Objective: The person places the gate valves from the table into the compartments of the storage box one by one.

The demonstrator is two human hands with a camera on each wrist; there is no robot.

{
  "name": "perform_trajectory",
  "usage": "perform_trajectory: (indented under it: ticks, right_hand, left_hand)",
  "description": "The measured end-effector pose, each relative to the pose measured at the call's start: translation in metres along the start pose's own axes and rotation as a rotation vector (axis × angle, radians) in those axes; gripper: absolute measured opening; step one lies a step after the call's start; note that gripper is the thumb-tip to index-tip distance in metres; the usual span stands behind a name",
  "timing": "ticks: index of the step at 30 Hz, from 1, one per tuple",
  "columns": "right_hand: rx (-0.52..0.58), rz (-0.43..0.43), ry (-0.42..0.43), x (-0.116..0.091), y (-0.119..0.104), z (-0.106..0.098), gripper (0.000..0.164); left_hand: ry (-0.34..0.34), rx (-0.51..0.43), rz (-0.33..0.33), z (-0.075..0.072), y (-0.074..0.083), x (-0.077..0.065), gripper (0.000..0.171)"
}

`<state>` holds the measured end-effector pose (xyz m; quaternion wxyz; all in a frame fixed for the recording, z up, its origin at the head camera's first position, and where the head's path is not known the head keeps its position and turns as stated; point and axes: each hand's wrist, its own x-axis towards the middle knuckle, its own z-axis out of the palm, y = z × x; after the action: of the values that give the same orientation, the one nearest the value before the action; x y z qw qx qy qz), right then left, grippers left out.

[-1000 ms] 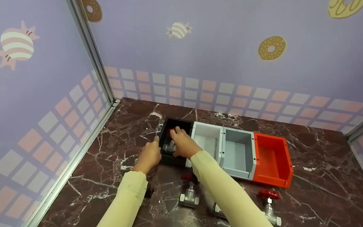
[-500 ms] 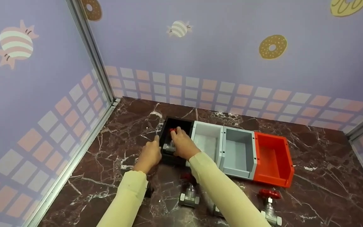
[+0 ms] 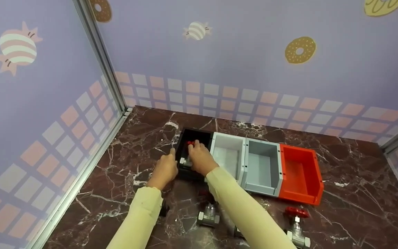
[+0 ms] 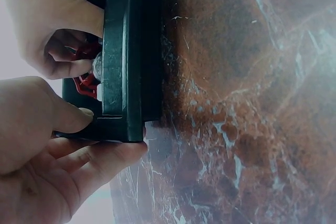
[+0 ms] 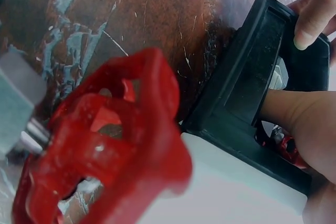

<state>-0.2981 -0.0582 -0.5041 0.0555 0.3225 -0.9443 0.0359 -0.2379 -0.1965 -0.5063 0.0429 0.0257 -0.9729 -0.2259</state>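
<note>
Little moved — right hand (image 3: 201,159), angled into black bin (image 3: 189,175), grips valve (image 3: 185,162); left hand (image 3: 165,168) (thumb inside) pinches bin.

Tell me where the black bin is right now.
In the head view, the black bin is the leftmost one, beside the white bin; the left hand grips its left side and the right hand reaches inside.

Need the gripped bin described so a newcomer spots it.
On the marbled tabletop, find the row of four bins. At its left end in the head view, the left hand grips the black bin. Only it is black; next come the white bin, grey bin and orange-red bin.
</note>
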Motion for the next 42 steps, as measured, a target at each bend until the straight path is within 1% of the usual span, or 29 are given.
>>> perform_trajectory:
  ticks: [4, 7, 10, 13, 16, 18, 21, 24, 26, 31, 36, 42]
  right_hand:
    - [0.003, 0.011, 0.023, -0.001, -0.001, 0.001, 0.048]
    - [-0.005, 0.015, 0.01, -0.001, -0.002, 0.0, 0.047]
    - [-0.012, 0.005, -0.008, 0.0, -0.002, -0.001, 0.049]
    - [-0.018, -0.013, -0.035, 0.0, -0.001, -0.003, 0.056]
    - [0.022, -0.022, -0.059, -0.001, 0.001, -0.005, 0.061]
    - [0.077, -0.024, -0.069, -0.002, 0.002, -0.006, 0.06]
    - [0.168, -0.021, -0.059, -0.004, 0.004, -0.008, 0.056]
    - [0.219, -0.017, -0.051, -0.006, 0.003, -0.009, 0.053]
    - [0.23, -0.018, -0.045, -0.008, 0.003, -0.011, 0.052]
    - [0.216, -0.019, -0.028, -0.012, 0.001, -0.014, 0.046]
    - [0.22, -0.011, 0.001, -0.02, 0.001, -0.019, 0.041]
    - [0.281, -0.034, 0.026, -0.033, 0.006, -0.022, 0.04]
  left_hand:
    - [0.012, -0.01, 0.004, 0.0, 0.001, 0.0, 0.041]
    - [0.015, -0.01, 0.006, 0.001, 0.001, 0.0, 0.04]
    - [0.021, -0.007, 0.002, 0.001, 0.001, -0.001, 0.041]
    - [0.023, -0.003, 0.002, 0.001, 0.0, -0.001, 0.043]
    - [0.022, -0.004, 0.005, 0.001, 0.001, -0.001, 0.042]
    - [0.018, -0.002, 0.011, 0.001, 0.0, 0.0, 0.04]
    - [0.008, -0.006, 0.008, 0.0, 0.0, 0.0, 0.041]
    - [0.003, -0.006, 0.009, 0.0, -0.001, 0.0, 0.043]
    - [0.007, -0.006, 0.009, 0.0, -0.001, 0.0, 0.042]
    - [0.024, 0.0, 0.013, 0.001, -0.001, 0.0, 0.037]
    - [0.026, -0.004, -0.002, 0.001, -0.001, -0.001, 0.041]
    - [0.007, 0.018, -0.03, 0.003, 0.001, -0.001, 0.046]
